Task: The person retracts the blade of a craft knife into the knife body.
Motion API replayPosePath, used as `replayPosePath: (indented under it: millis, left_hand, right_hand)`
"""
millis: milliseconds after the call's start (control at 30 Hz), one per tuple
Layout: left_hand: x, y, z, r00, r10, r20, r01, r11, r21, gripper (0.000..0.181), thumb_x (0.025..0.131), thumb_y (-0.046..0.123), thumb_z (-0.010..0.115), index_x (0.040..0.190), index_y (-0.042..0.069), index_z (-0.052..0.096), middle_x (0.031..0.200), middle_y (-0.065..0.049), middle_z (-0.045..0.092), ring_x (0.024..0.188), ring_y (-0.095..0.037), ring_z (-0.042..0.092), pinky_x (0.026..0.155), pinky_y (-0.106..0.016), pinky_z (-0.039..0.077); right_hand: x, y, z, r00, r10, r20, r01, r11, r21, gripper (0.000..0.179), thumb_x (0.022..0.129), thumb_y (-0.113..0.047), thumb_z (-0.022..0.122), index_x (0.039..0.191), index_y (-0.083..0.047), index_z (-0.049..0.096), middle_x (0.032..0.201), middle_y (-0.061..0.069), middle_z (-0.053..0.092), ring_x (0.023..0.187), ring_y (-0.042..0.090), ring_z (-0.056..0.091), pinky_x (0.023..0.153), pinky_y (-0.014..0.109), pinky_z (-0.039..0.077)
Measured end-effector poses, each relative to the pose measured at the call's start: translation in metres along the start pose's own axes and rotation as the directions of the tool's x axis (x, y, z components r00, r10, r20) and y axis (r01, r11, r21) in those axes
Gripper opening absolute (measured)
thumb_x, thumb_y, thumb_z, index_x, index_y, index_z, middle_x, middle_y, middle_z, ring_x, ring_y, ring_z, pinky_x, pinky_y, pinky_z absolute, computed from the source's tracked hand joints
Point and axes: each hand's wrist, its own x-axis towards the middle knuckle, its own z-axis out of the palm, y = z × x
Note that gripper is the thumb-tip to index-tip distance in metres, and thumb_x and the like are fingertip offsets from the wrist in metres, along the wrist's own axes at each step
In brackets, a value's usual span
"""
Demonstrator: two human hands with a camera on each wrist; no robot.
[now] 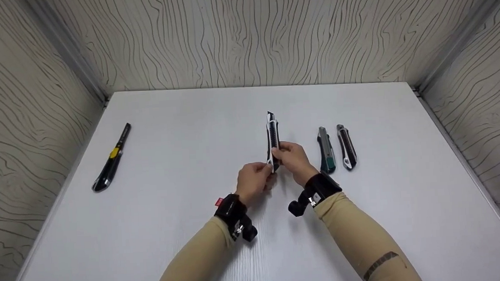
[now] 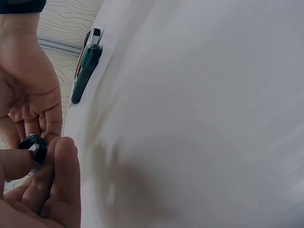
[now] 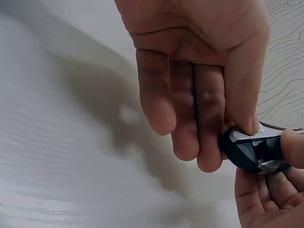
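Note:
A black and white utility knife is held above the table, its narrow tip pointing to the back wall. My left hand pinches its near end between thumb and fingers. On the knife's right side, my right hand grips the lower part of the handle with its thumb on top. In the right wrist view, both thumbs lie on the dark and silver end of the utility knife. The left wrist view shows only the butt of the utility knife; fingers cover the rest.
Right of the hands, a green and grey utility knife and a dark red and black one lie side by side. A black utility knife with a yellow slider lies far left. Patterned walls enclose the white table.

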Motion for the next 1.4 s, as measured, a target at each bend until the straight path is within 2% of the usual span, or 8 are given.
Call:
replayPosePath:
  millis: [267,500,767,1067,1400]
  left_hand:
    - [0.0018,-0.002,0.0019,1.0,-0.003,0.011,0.004,0.996,-0.084,0.027,0.097,0.018,0.056,0.09,-0.005,0.07,0.073,-0.012,0.066,0.053,-0.01,0.052,0.049,-0.019,0.042]
    - [0.0012,-0.0009,0.0006,1.0,-0.008,0.011,0.008,0.998,-0.059,0.028,0.097,0.019,0.056,0.089,-0.004,0.07,0.072,-0.012,0.067,0.053,-0.009,0.052,0.048,-0.018,0.041]
    - [0.0001,0.0006,0.001,1.0,-0.023,0.017,0.024,0.998,-0.066,0.03,0.097,0.019,0.055,0.091,-0.006,0.07,0.077,-0.017,0.069,0.054,-0.011,0.053,0.049,-0.019,0.042]
    - [0.001,0.0007,0.0006,1.0,-0.02,0.004,0.02,0.998,-0.065,0.031,0.097,0.019,0.056,0.09,-0.008,0.07,0.072,-0.013,0.067,0.053,-0.011,0.053,0.048,-0.019,0.041]
    - [0.0016,0.0011,-0.0001,0.999,-0.039,0.002,0.039,0.996,-0.081,0.029,0.097,0.018,0.056,0.091,-0.007,0.07,0.074,-0.014,0.068,0.054,-0.012,0.055,0.05,-0.02,0.043]
  right_hand:
    - [-0.0009,-0.0002,-0.0007,1.0,0.004,0.01,-0.004,0.999,-0.036,0.03,0.097,-0.013,0.057,0.124,0.0,0.061,0.111,0.01,0.067,0.085,0.014,0.058,0.079,0.025,0.045]
    - [0.0005,0.0009,-0.0007,1.0,0.01,0.015,-0.01,0.999,-0.042,0.029,0.097,-0.012,0.056,0.123,-0.001,0.061,0.11,0.01,0.067,0.085,0.014,0.058,0.08,0.026,0.045]
    - [-0.0001,0.0005,-0.0011,1.0,0.004,0.015,-0.003,1.0,-0.027,0.028,0.096,-0.011,0.056,0.122,0.001,0.061,0.106,0.008,0.067,0.083,0.013,0.057,0.077,0.025,0.045]
    - [-0.0021,-0.0016,-0.0012,0.999,0.02,0.038,-0.02,1.0,-0.015,0.039,0.096,-0.008,0.055,0.134,-0.001,0.055,0.128,0.017,0.063,0.095,0.016,0.059,0.086,0.026,0.044]
    - [-0.0011,-0.0011,-0.0005,0.998,0.018,0.061,-0.016,0.999,-0.031,0.039,0.095,-0.007,0.055,0.133,-0.001,0.054,0.129,0.017,0.063,0.096,0.016,0.059,0.088,0.027,0.045]
